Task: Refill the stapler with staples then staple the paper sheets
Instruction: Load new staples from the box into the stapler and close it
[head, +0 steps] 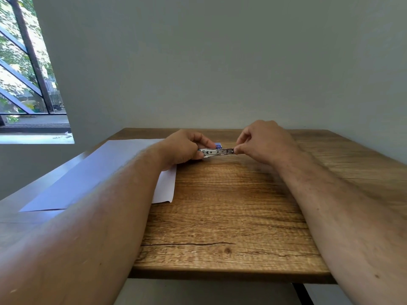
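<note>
Stage: refill in hand, judged | stapler [217, 151] held above table [220, 216] at frame centre; left hand [184, 148] gripped its body; right hand [262, 142] pinched the metal end; staples inside not discernible | paper sheets [105, 172] lay centre-left, unstapled; stapling remained
</note>
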